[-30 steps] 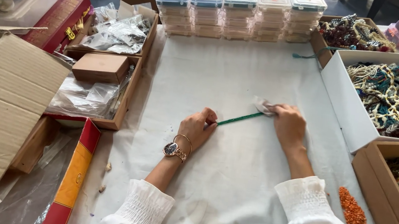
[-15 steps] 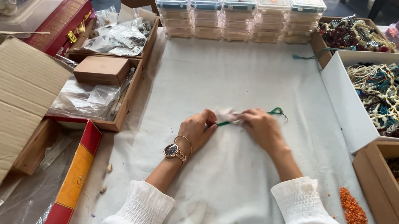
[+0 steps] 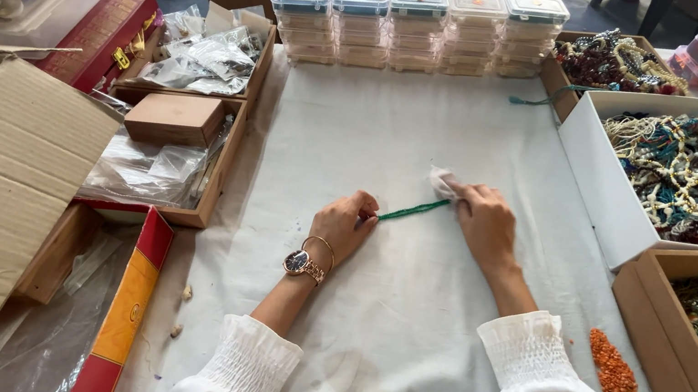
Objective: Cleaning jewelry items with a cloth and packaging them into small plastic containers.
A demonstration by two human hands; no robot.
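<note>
A person in white gathered sleeves works at a table covered with a white cloth [image 3: 430, 144]. Near the right edge lies a small heap of orange beads [image 3: 614, 369]. The left hand [image 3: 344, 228], wearing a wristwatch [image 3: 299, 262], is closed, pinching one end of a green beaded strand [image 3: 413, 209]. The right hand [image 3: 483, 221] is closed on a scrap of white cloth or tissue [image 3: 442, 180] around the strand's other end. The strand runs taut between both hands, mid-table. Pulled too hard, it could snap and scatter beads. Beyond, an open white box of necklaces [image 3: 692, 183] sits right, and stacked clear containers [image 3: 416, 26] line the far edge.
</note>
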